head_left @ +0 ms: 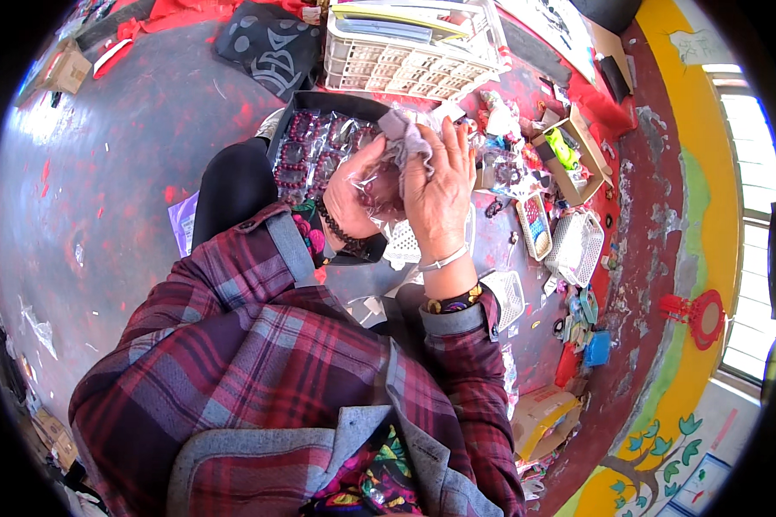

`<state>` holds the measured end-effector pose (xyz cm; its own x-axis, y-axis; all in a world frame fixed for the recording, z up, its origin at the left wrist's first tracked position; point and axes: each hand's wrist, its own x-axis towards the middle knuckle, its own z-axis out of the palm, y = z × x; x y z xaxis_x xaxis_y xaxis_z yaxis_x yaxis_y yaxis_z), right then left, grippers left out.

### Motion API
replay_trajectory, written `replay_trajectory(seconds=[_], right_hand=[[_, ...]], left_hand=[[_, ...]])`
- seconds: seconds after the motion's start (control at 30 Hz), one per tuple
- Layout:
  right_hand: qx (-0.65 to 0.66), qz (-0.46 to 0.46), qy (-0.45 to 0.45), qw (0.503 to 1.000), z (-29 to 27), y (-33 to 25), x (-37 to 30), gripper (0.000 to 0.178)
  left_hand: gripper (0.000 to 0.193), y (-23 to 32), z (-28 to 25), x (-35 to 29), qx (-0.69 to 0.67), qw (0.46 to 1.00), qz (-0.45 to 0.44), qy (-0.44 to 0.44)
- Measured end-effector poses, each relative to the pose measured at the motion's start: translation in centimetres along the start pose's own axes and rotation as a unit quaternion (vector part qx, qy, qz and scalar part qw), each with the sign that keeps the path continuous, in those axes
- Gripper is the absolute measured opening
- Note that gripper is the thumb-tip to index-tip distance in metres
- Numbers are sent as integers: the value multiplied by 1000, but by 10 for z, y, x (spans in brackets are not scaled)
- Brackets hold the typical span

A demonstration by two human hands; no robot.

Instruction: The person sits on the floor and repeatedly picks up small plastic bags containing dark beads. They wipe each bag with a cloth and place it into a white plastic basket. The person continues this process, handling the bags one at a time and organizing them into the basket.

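Observation:
My left hand [352,196], a dark beaded bracelet at its wrist, is closed on a clear plastic bag [379,188] with something dark red inside. Against the bag's upper right side, my right hand [440,183] grips a crumpled greyish-purple cloth [407,145]. A pale bangle circles that wrist. Below and left of both hands lies a black box [283,129]. Rows of dark red bead bracelets [294,153] in clear wrappers fill its visible part; my hands hide its right side. The bag's exact contents are hard to make out.
A cream plastic crate [405,71] with flat items stands ahead, beside a black patterned bag [267,52]. To the right are an open cardboard box [575,159], a white basket [575,248], a narrow tray of beads [535,226] and scattered small items. My bent knee [233,185] is at the left.

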<state>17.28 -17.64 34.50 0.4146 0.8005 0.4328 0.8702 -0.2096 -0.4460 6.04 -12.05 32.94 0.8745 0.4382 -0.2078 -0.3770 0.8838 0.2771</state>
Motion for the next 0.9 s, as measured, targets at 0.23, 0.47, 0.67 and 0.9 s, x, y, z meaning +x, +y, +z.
replay_trajectory(seconds=[0.23,0.47,0.67,0.9], right_hand=[[30,213,19,976,-6,42,-1,32],[185,260,132,939,-18,115,-7,34],[400,312,-25,861,-37,76,-15,23],[489,372,-179,769,-10,35,-16,43]], left_hand=[[42,-26,-38,23,-153,963,-111,-194],[45,1,-8,-2,-128,966,-155,-159],[45,10,-28,35,64,990,128,-7],[53,-23,-48,47,721,581,374,51]])
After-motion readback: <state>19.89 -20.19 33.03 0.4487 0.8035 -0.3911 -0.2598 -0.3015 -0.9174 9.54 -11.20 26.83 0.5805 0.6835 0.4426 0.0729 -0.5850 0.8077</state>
